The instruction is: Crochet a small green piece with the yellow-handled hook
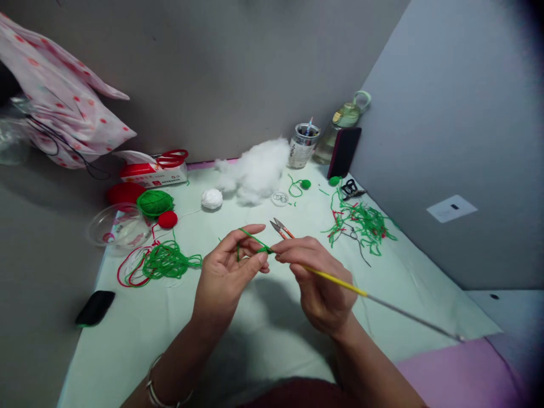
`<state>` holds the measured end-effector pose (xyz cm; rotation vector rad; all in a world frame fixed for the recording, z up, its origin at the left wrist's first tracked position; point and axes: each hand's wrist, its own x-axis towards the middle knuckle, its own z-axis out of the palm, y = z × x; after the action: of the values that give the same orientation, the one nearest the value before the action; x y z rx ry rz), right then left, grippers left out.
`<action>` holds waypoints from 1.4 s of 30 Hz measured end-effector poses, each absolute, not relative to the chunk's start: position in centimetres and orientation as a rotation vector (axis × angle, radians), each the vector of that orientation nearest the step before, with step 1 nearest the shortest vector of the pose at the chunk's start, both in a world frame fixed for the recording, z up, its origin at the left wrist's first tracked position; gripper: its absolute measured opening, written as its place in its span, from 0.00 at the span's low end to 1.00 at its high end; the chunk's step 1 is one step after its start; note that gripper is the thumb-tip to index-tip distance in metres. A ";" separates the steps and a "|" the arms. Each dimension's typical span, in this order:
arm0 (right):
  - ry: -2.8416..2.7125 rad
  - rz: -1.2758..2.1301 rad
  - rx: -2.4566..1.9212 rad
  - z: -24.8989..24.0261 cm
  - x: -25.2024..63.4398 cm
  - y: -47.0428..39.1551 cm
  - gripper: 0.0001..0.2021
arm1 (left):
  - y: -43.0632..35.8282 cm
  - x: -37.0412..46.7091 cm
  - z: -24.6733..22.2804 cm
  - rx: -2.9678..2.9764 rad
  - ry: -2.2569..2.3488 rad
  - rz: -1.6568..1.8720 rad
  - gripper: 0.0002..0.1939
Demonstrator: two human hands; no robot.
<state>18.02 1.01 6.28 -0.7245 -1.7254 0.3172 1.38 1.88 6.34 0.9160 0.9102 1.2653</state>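
Observation:
Green yarn point(254, 237) runs taut over the raised index finger of my left hand point(227, 272), whose thumb and fingers pinch a small green stitched piece point(266, 249). A crochet hook point(335, 278) with a yellow grip and a long metal shaft is held in my right hand point(318, 277); its tip meets the green piece, though the fingers hide the exact contact. Just beyond my fingertips lie thread snips point(282, 228) with orange handles. Left of my left hand rests a loose tangle of green yarn point(168, 260) with red strands.
White stuffing point(261, 170) and a white yarn ball point(211, 199) sit at the back. Green scraps point(365, 224) lie on the right near a propped phone point(344, 152) and a bottle point(335, 133). A red-and-white box point(155, 173) and a clear plastic bowl point(100, 226) stand at left.

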 end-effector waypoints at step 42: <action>-1.503 0.462 -0.931 5.2 16.8 0.8 0.14 | 1.9 2.1 6.8 0.474 0.707 1.035 0.20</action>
<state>16.78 0.80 5.16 -0.9306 -1.5025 0.4616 2.08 1.93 6.76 0.4742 0.7068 1.0353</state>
